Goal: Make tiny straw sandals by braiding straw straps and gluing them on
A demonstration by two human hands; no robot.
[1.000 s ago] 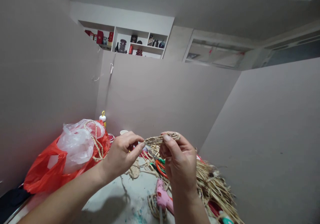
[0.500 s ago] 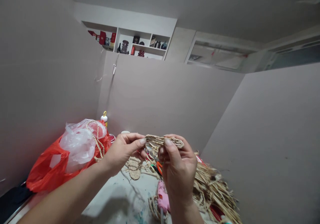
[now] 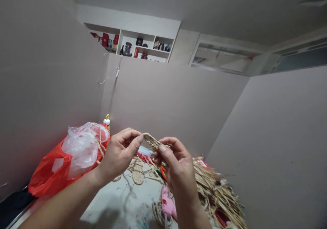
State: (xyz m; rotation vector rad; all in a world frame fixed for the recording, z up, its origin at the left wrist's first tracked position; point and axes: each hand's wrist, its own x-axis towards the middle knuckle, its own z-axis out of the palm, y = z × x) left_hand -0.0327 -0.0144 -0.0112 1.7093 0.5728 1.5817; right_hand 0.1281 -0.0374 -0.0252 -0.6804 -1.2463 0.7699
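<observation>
Between my two hands, above the table, is a small flat piece of braided straw (image 3: 152, 141), tilted down to the right. My left hand (image 3: 122, 150) pinches its left end between thumb and fingers. My right hand (image 3: 177, 162) grips the right end, thumb on top, hiding part of it. Below on the table lies another oval straw piece (image 3: 138, 173), shaped like a small sole. A pink glue gun (image 3: 167, 201) rests beside my right wrist, with a coil of straw braid (image 3: 157, 212) next to it.
A large bundle of dry straw (image 3: 219, 195) covers the table's right side. Scissors with orange handles (image 3: 162, 172) lie behind my right hand. At left stands a red plastic bag (image 3: 51, 169) with a clear bag (image 3: 80, 147) and braid on it. Grey partitions (image 3: 163, 99) enclose the table.
The braided straw piece has turned from nearly level to slanting down rightward. Both hands have shifted slightly left, and more of the oval straw piece on the table now shows.
</observation>
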